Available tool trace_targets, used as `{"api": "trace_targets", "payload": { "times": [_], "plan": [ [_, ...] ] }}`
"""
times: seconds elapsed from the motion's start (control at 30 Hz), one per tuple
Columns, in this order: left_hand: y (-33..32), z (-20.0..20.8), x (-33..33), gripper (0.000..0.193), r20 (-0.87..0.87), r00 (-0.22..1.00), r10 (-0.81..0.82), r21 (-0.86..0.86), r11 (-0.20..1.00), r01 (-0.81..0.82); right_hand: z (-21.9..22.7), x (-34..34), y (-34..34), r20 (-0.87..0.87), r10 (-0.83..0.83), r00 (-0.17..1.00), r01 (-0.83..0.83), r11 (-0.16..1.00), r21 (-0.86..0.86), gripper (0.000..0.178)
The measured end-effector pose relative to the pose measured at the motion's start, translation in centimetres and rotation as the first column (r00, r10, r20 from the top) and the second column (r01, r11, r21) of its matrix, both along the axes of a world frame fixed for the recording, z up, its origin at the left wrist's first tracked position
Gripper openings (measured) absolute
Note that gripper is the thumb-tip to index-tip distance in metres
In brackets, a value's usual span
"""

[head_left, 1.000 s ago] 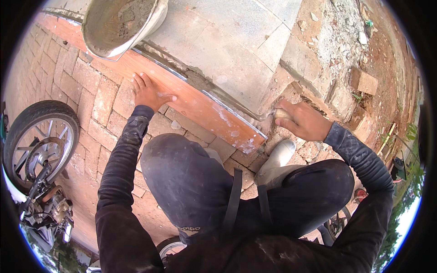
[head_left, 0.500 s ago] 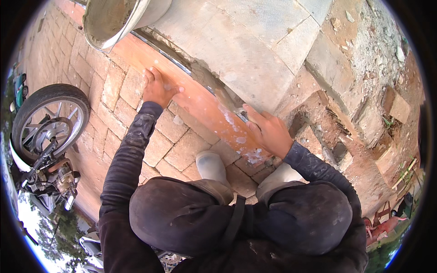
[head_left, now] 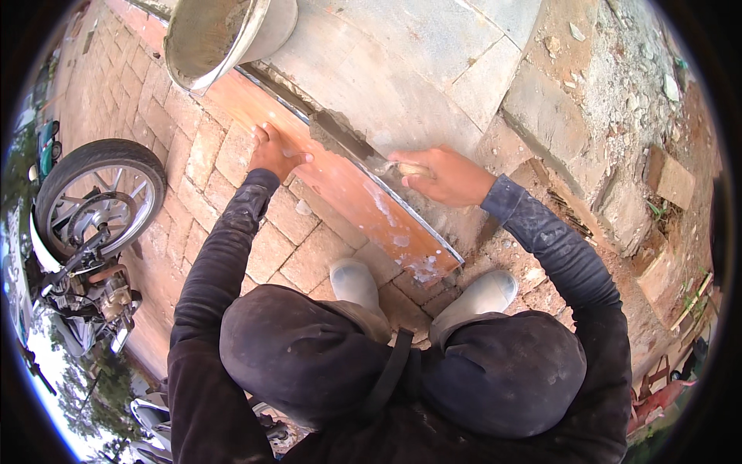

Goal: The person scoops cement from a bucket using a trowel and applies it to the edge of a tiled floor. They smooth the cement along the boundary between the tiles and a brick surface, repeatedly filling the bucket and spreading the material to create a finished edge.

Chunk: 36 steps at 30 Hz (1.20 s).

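A long orange-brown board with whitish splotches stands along the edge of the grey paving. My left hand rests on the board's face, thumb and fingers spread, gripping nothing. In my right hand is a trowel by its pale wooden handle. Its blade, mostly hidden and smeared with grey, points left over the gap behind the board's upper edge. Wet grey mortar fills part of that gap.
A bucket with grey mix inside stands at the upper left, by the board. Grey slabs lie beyond the gap, rubble to the right. Brick pavers spread on the left, near a motorcycle wheel. My boots are close to the board.
My right hand has moved up and left with the trowel, from the board's near right end to over the gap. My left hand stays on the board. The view has shifted slightly.
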State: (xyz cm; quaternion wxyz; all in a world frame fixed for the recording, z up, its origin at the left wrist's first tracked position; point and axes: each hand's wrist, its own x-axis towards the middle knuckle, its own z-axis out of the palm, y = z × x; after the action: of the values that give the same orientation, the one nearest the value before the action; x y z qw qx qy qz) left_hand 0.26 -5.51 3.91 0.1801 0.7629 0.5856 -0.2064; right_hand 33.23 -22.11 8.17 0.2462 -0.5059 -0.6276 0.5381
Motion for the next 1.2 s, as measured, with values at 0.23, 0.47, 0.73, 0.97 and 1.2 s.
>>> {"api": "trace_targets", "payload": {
  "times": [0.23,0.47,0.73,0.97,1.2],
  "plan": [
    [0.1,0.6,0.9,0.133,-0.030,1.000,-0.011,-0.001,1.000,0.011,-2.8,-0.8,-0.3,-0.033,-0.145,0.989,0.149,0.960,0.236,0.047],
    [-0.4,0.4,0.3,0.132,0.003,1.000,0.003,0.003,1.000,-0.003,1.1,-6.6,2.8,0.353,-0.012,0.935,0.048,0.994,-0.094,0.041],
    [-0.6,0.4,-0.2,0.132,-0.051,0.998,-0.043,0.050,0.998,0.045,3.7,-1.1,2.7,0.176,0.149,0.973,-0.144,0.989,-0.042,0.043],
    [-0.5,0.5,0.4,0.132,-0.018,0.999,-0.043,0.044,0.998,0.044,-0.7,-4.1,4.6,0.250,-0.077,0.965,0.033,0.984,0.177,0.042],
    [-0.5,0.0,-0.1,0.131,-0.023,0.998,-0.050,0.065,0.997,0.051,-1.2,-3.8,7.2,0.162,0.072,0.984,-0.079,0.996,0.042,0.044]
  ]
}}
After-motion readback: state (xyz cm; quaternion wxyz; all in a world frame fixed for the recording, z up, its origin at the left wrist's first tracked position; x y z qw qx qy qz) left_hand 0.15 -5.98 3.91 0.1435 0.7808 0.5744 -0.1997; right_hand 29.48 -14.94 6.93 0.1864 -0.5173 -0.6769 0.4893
